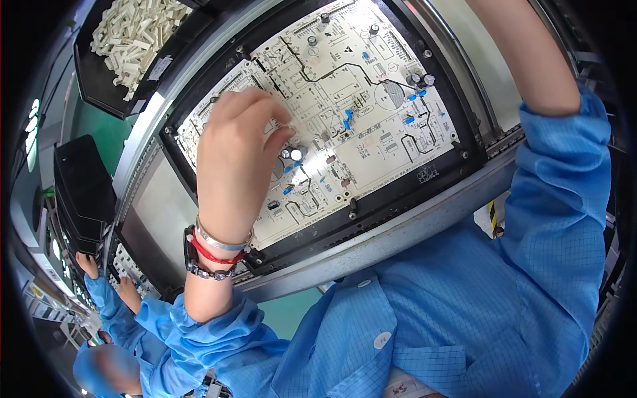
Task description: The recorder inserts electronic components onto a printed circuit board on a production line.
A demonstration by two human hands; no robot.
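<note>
One circuit board (318, 103) in black frame (388, 199), left hand (239, 136) curled over it, whether gripping I cannot tell, right hand outside my view, white parts (133, 40) in bin (99, 83).

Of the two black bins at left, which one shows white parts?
The upper bin: heaped with white parts. The lower bin shows none.
</note>
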